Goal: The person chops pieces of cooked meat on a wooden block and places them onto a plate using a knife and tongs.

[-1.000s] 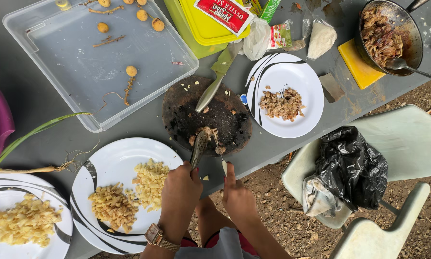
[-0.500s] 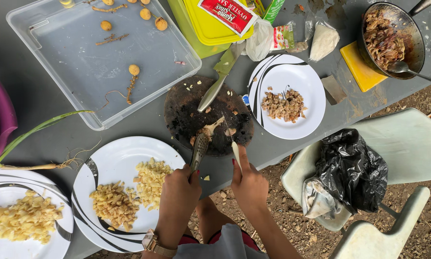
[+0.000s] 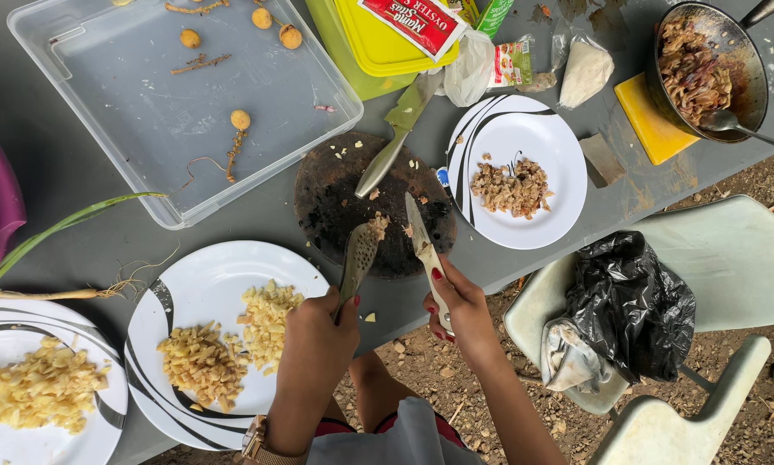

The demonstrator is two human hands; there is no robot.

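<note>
Our left hand (image 3: 318, 331) is clamped on the handle of a slotted spoon (image 3: 359, 251), whose bowl carries a brown morsel (image 3: 377, 226) over the dark round board (image 3: 374, 207). Our right hand (image 3: 460, 306) is closed round a knife (image 3: 423, 245); its handle is largely hidden in the fist. What the morsel is we cannot make out. Half a second ago the blade lay lower, near the board's 6 o'clock edge; now it points toward 11 o'clock, beside the spoon. A second knife (image 3: 394, 142) lies at the board's 12 o'clock. At 3 o'clock a white plate (image 3: 542, 211) holds chopped brown bits. At 8 o'clock a plate (image 3: 206, 284) bears two yellow diced heaps; another, cut off by the frame, holds one. The clear tray (image 3: 146, 155) at 10 o'clock holds small round tubers. The pan (image 3: 744, 77), partly cropped at 2 o'clock, holds dark cooked food.
</note>
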